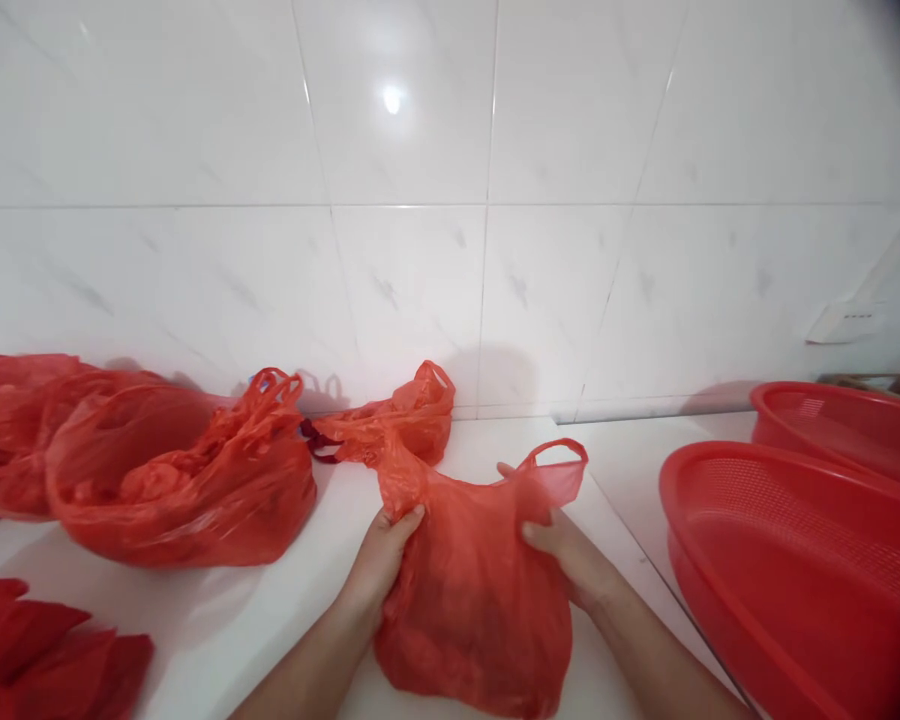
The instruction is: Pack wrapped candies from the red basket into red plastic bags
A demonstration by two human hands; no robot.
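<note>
A thin red plastic bag (pixel 480 590) with looped handles is spread upright between my hands over the white table. My left hand (pixel 387 545) grips its left side, thumb in front and fingers behind. On the opposite side my right hand (pixel 559 545) pinches the bag below the right handle, with one fingertip showing behind it. Something darker shows faintly through the lower part of the bag; I cannot make out what. Just beyond, a smaller red bag (pixel 412 415) rests against the tiled wall, a dark red strap at its left.
Several full red plastic bags (pixel 195 490) lie along the left. Folded red sheets (pixel 52 650) sit at the near left. Two red plastic baskets (pixel 780 580) with mesh sides stand on the right. A white tiled wall (pixel 412 290) closes off the back, with a socket (pixel 844 322) at right.
</note>
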